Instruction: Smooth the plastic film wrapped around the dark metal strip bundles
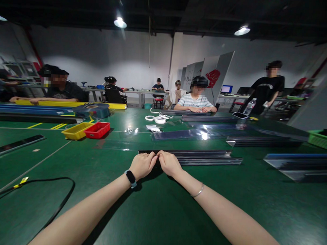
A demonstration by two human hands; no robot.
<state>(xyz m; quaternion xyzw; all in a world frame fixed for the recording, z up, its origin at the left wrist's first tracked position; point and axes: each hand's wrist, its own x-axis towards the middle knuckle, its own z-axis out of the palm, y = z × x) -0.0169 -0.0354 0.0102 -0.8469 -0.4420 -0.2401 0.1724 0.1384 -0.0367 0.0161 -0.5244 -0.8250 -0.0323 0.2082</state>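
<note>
My left hand and my right hand meet knuckle to knuckle on the green table, both with fingers curled. They press on the near edge of a long dark metal strip that runs off to the right. The fingertips are tucked under, so how they grip the strip is hidden. A black watch sits on my left wrist and a thin bangle on my right.
Red tray and yellow tray stand at the left, tape rolls behind the centre. More dark strips and a blue-topped one lie to the right. A black cable loops at the near left. People sit across the table.
</note>
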